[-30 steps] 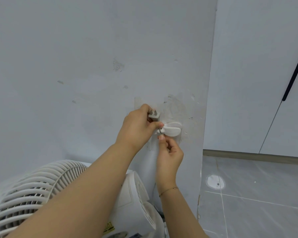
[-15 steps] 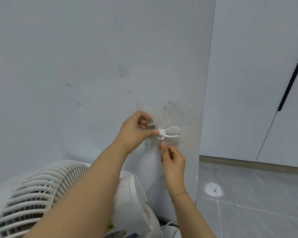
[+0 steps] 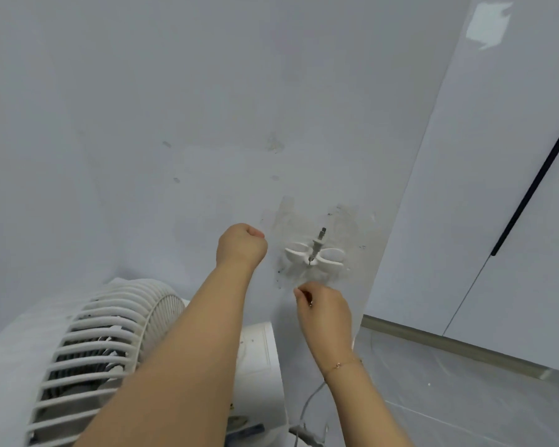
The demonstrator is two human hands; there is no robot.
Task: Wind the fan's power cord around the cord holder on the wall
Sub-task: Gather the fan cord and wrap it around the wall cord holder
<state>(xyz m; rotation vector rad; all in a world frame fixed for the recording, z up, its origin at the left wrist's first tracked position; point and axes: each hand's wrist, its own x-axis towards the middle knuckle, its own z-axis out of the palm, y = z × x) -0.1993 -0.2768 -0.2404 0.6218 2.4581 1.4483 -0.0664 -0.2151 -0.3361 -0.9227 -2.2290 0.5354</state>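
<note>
Judging by its limp droop, the cord (image 3: 309,403) is light and floppy; it hangs low beside the fan (image 3: 117,343), under the cord holder (image 3: 317,257) on the wall. My left hand (image 3: 241,246) is fisted, seemingly empty; my right hand (image 3: 323,309) is curled, whether pinching anything I cannot tell. I'd grip it near the plug.

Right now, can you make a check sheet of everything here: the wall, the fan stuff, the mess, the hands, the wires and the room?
Surface: grey wall, scuffed and stained around the holder.
Job's things: white cord holder on the wall with a small metal pin standing in its middle; no cord wound on it. White fan below.
Clutter: nothing seen.
Hands: left hand curled beside the holder, apart from it, whether it holds anything cannot be told; right hand below the holder, fingers pinched, what they pinch is too small to tell.
Cables: power cord hangs near the floor.
Surroundings: tiled floor, white cabinet door.
</note>
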